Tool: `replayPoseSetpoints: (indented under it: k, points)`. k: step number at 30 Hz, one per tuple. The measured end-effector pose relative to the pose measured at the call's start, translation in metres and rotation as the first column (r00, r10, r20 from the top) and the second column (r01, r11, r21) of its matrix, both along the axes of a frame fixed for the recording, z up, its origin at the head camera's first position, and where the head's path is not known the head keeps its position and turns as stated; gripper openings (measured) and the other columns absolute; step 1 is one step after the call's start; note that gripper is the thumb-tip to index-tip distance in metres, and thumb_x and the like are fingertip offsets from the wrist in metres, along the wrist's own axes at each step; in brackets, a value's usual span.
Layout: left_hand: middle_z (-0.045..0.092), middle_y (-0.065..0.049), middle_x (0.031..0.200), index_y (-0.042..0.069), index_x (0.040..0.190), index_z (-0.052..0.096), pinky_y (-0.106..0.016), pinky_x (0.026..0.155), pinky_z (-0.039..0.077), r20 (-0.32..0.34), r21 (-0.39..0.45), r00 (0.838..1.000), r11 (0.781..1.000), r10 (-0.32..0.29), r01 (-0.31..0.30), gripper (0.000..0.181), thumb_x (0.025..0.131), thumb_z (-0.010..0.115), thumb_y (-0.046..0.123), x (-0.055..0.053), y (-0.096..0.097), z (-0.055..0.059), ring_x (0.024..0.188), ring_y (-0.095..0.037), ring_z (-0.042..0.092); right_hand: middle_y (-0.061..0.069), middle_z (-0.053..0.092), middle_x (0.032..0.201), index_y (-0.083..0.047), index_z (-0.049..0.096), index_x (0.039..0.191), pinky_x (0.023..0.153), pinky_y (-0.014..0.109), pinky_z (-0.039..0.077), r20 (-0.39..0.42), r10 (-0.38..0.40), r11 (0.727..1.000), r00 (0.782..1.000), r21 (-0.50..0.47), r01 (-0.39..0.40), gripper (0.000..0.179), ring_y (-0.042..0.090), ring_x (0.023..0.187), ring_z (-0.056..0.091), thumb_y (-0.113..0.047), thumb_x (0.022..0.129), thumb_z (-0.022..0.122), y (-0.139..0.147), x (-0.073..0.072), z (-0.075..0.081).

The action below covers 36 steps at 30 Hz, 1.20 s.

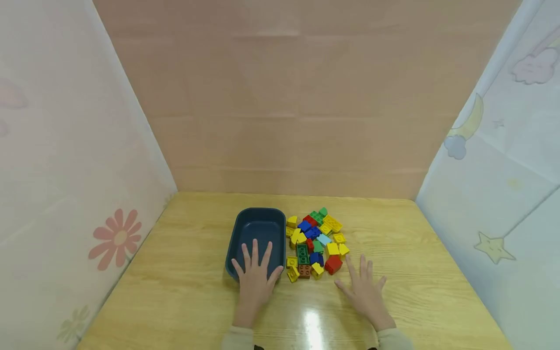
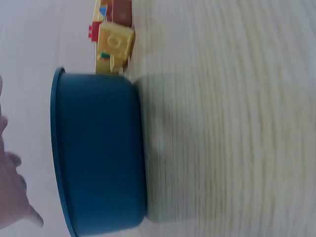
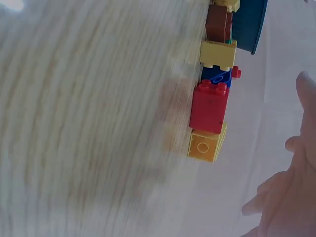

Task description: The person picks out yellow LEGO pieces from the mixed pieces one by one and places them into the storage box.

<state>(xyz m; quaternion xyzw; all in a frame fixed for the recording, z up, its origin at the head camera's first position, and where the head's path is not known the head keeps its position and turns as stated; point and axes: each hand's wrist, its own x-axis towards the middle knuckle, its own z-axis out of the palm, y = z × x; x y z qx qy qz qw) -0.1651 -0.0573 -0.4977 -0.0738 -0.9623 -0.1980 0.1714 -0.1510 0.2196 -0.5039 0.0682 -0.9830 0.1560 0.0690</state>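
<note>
My left hand (image 1: 255, 279) is spread with straight fingers over the near end of a dark blue plastic bin (image 1: 234, 243). In the left wrist view the same hand (image 2: 12, 182) hovers off the rim of the bin (image 2: 98, 153), holding nothing. My right hand (image 1: 364, 291), fingers also spread, is just to the near right of a pile of toy building bricks (image 1: 303, 253). A red brick (image 1: 333, 265) lies closest to it. The right wrist view has this hand (image 3: 291, 192) apart from the red brick (image 3: 209, 109) and a yellow brick (image 3: 203, 147).
Yellow, blue, green, red and brown bricks lie loosely heaped against the bin's right side. The wooden table (image 1: 175, 291) is bounded by a plain back panel (image 1: 288, 121) and by patterned side panels, the left one (image 1: 65, 170) bearing flowers. Light glares near the front edge.
</note>
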Motion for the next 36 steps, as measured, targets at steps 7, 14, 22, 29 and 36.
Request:
replayPoseSetpoints:
  k: [7, 14, 22, 29, 36]
  points:
    - [0.021, -0.027, 0.14, 0.007, 0.137, 0.034, -0.069, 0.087, 0.018, -0.072, 0.192, 0.98, 0.967, 0.184, -0.167, 0.065, 0.082, 0.063, 0.028, -0.012, -0.027, -0.01, 0.126, -0.05, 0.011, 0.037, 0.016, 0.136, 0.002, 0.023, 0.139, 0.086, 0.07, 0.015, 0.018, -0.013, 0.99, 1.0, -0.139, 0.015, 0.065, 0.057, 0.119, 0.019, -0.031, 0.09, 0.049, 0.008, -0.009, -0.002]
    - [0.023, -0.031, 0.136, -0.006, 0.133, 0.03, -0.06, 0.092, 0.024, 0.075, 0.41, 0.939, 0.848, 0.335, -0.335, 0.062, 0.082, 0.06, 0.014, -0.022, -0.053, -0.02, 0.123, -0.049, 0.018, 0.037, 0.024, 0.132, 0.011, 0.023, 0.134, 0.093, 0.059, 0.023, 0.079, 0.026, 0.94, 0.997, -0.342, 0.003, 0.055, 0.051, 0.119, 0.024, -0.019, 0.093, 0.045, 0.017, -0.029, -0.005]
    - [0.033, -0.031, 0.132, -0.01, 0.132, 0.03, -0.054, 0.089, 0.032, 0.282, 0.61, 0.909, 0.674, 0.307, -0.417, 0.054, 0.085, 0.051, 0.005, -0.036, -0.067, -0.026, 0.117, -0.046, 0.034, 0.032, 0.04, 0.125, 0.01, 0.036, 0.128, 0.091, 0.055, 0.03, 0.087, 0.009, 0.925, 0.996, -0.38, 0.025, 0.044, 0.046, 0.115, 0.035, -0.009, 0.091, 0.047, 0.021, -0.07, -0.009]
    - [0.047, -0.035, 0.114, -0.013, 0.123, 0.041, -0.052, 0.078, 0.042, 0.343, 0.604, 0.902, 0.674, 0.261, -0.425, 0.042, 0.082, 0.038, -0.006, -0.04, -0.064, -0.028, 0.102, -0.047, 0.048, 0.032, 0.05, 0.113, 0.013, 0.048, 0.118, 0.08, 0.051, 0.04, 0.079, 0.016, 0.939, 0.997, -0.343, 0.012, 0.036, 0.043, 0.095, 0.05, -0.002, 0.085, 0.052, 0.016, -0.097, -0.01]
    - [0.047, -0.036, 0.115, -0.014, 0.125, 0.039, -0.049, 0.074, 0.046, 0.326, 0.624, 0.911, 0.666, 0.252, -0.408, 0.049, 0.076, 0.039, -0.011, -0.039, -0.058, -0.029, 0.102, -0.044, 0.051, 0.03, 0.053, 0.108, 0.015, 0.051, 0.112, 0.062, 0.034, 0.042, 0.154, 0.009, 0.943, 0.988, -0.33, 0.043, 0.032, 0.022, 0.071, 0.049, -0.002, 0.085, 0.051, 0.016, -0.107, -0.018]
